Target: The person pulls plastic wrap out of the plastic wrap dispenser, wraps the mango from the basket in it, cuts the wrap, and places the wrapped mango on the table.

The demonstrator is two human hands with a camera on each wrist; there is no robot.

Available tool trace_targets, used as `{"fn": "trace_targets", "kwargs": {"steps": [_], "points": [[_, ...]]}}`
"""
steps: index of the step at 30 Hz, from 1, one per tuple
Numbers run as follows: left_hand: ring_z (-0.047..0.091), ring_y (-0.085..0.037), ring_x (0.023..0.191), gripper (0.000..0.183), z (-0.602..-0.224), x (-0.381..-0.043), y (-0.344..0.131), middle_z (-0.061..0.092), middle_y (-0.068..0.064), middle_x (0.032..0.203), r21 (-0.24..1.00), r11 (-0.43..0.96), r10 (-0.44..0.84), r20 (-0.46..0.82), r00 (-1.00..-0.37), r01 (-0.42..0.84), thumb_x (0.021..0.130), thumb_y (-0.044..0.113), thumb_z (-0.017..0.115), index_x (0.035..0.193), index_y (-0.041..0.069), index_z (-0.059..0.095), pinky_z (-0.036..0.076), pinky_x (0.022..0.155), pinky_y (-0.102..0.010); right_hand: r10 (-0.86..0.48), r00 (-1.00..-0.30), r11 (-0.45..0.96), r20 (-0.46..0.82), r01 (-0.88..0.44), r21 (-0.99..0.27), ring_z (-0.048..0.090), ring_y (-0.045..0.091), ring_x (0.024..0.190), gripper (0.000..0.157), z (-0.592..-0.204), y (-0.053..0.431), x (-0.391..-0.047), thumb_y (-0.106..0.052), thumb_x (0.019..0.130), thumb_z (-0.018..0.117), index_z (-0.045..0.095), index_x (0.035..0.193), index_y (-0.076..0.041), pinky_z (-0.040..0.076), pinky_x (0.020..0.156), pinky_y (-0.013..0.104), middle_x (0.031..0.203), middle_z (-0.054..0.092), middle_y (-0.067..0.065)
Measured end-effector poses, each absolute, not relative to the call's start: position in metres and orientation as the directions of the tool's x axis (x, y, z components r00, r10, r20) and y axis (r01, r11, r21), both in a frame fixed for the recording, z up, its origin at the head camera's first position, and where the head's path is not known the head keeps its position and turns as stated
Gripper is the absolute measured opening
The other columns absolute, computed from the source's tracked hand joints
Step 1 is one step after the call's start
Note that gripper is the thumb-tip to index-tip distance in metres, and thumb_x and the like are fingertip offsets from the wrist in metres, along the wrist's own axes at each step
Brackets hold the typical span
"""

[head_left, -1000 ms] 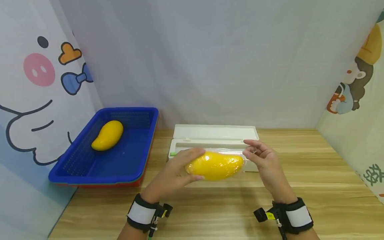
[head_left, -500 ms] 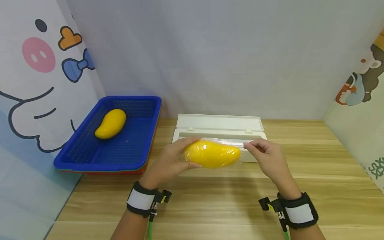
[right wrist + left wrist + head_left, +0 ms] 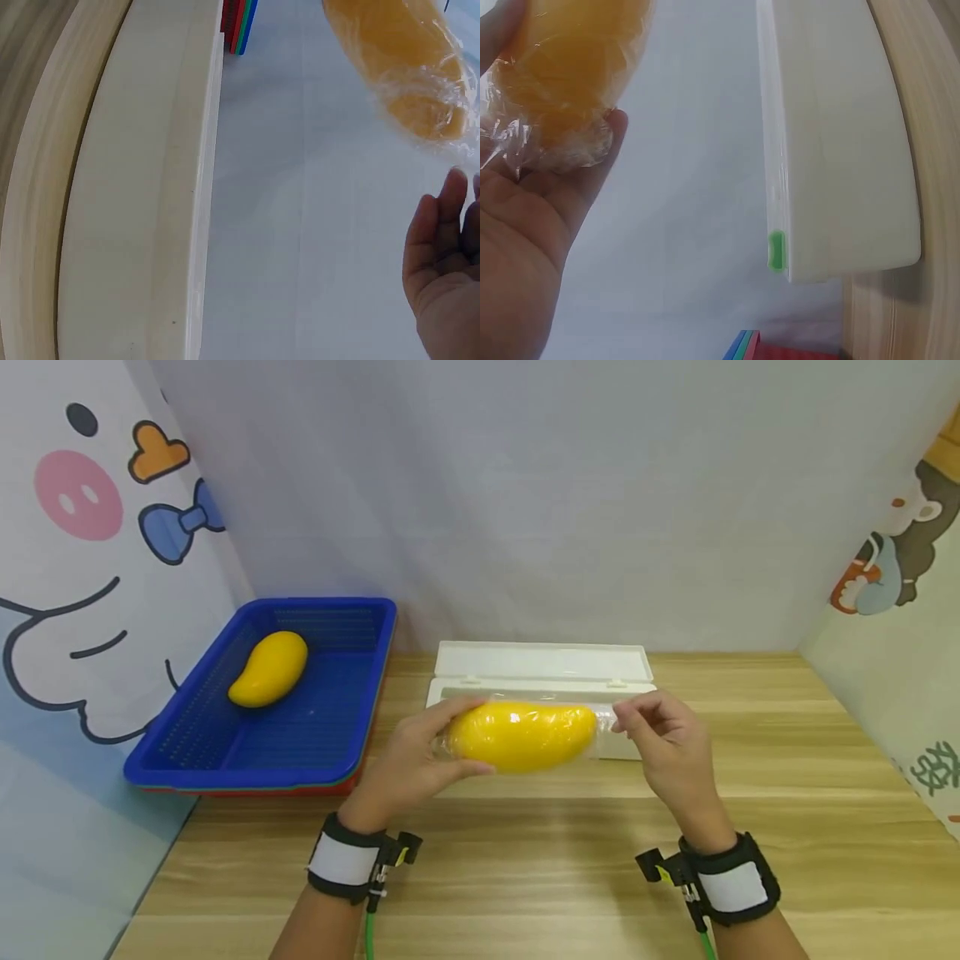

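Observation:
My left hand [image 3: 412, 756] grips the left end of a yellow mango [image 3: 525, 735], thumb below and fingers above. Clear cling film [image 3: 592, 142] covers this mango and bunches in wrinkles at its end near the left palm. From the mango's right tip, a loose end of the film stretches out to my right hand [image 3: 671, 743], which pinches it between thumb and fingertips. Both hands hold the mango up in front of a white cling film box [image 3: 543, 662] with its lid raised. A green slider [image 3: 778, 251] shows on the box's edge in the left wrist view.
On the left stands a blue basket [image 3: 330, 743], stacked on others of green and red, with a second yellow mango [image 3: 270, 668] inside. The wooden table [image 3: 525, 877] ends at a pale curtain [image 3: 525, 510] behind the box.
My right fingers have closed on the film's loose end and drawn it out to the right of the mango. The left hand keeps its grip. The head view has tilted slightly.

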State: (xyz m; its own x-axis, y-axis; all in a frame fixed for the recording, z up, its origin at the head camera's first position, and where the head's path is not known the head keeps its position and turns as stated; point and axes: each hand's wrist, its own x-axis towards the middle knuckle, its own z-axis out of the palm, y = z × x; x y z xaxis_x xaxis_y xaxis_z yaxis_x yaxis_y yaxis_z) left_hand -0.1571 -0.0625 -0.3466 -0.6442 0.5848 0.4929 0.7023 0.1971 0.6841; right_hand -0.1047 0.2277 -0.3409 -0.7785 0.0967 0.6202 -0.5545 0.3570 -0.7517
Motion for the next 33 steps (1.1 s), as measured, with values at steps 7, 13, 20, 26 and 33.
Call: {"fn": "trace_targets", "kwargs": {"steps": [7, 13, 20, 26, 33], "points": [[0.056, -0.012, 0.095, 0.068, -0.352, -0.158, -0.058, 0.063, -0.007, 0.12, 0.672, 0.239, 0.54, 0.508, -0.671, 0.701, 0.075, 0.019, 0.079, 0.136, 0.012, 0.049, 0.055, 0.08, -0.041, 0.043, -0.522, 0.488, 0.852, -0.733, -0.474, 0.048, 0.012, 0.061, 0.017, -0.337, 0.216, -0.105, -0.005, 0.085, 0.069, 0.065, 0.072, 0.006, 0.04, 0.056, 0.017, 0.064, 0.059, 0.01], [0.056, -0.017, 0.094, 0.055, -0.342, -0.148, -0.045, 0.063, -0.016, 0.116, 0.78, 0.133, 0.493, 0.483, -0.724, 0.611, 0.08, 0.004, 0.074, 0.13, 0.001, 0.051, 0.056, 0.08, -0.039, 0.006, -0.243, 0.537, 0.97, -0.817, -0.208, 0.047, 0.018, 0.056, 0.038, -0.335, 0.196, -0.106, -0.022, 0.09, 0.066, 0.062, 0.067, 0.009, 0.042, 0.052, 0.021, 0.059, 0.054, 0.013], [0.054, -0.016, 0.088, 0.048, -0.332, -0.137, -0.039, 0.057, -0.022, 0.118, 0.903, 0.035, 0.421, 0.375, -0.826, 0.428, 0.087, -0.003, 0.065, 0.131, -0.005, 0.048, 0.052, 0.069, -0.014, 0.007, -0.163, 0.609, 0.987, -0.782, -0.134, 0.056, 0.03, 0.069, 0.033, -0.347, 0.191, -0.109, -0.02, 0.087, 0.069, 0.069, 0.074, 0.009, 0.051, 0.07, 0.026, 0.068, 0.061, 0.02], [0.056, -0.016, 0.093, 0.044, -0.338, -0.139, -0.034, 0.053, -0.024, 0.123, 0.915, -0.056, 0.347, 0.394, -0.851, 0.4, 0.092, -0.002, 0.058, 0.134, -0.006, 0.045, 0.052, 0.079, -0.015, -0.081, -0.157, 0.622, 0.984, -0.78, -0.073, 0.056, 0.039, 0.086, 0.03, -0.353, 0.183, -0.108, -0.016, 0.09, 0.066, 0.066, 0.096, 0.013, 0.05, 0.086, 0.031, 0.078, 0.067, 0.021], [0.055, -0.02, 0.097, 0.041, -0.358, -0.151, -0.035, 0.055, -0.016, 0.123, 0.931, -0.166, 0.332, 0.362, -0.871, 0.323, 0.095, 0.006, 0.056, 0.135, 0.003, 0.048, 0.051, 0.082, -0.02, 0.165, -0.303, 0.384, 0.939, -0.857, -0.344, 0.056, 0.033, 0.088, 0.027, -0.35, 0.197, -0.106, -0.003, 0.087, 0.064, 0.057, 0.096, 0.022, 0.05, 0.084, 0.027, 0.089, 0.064, 0.021]]}}
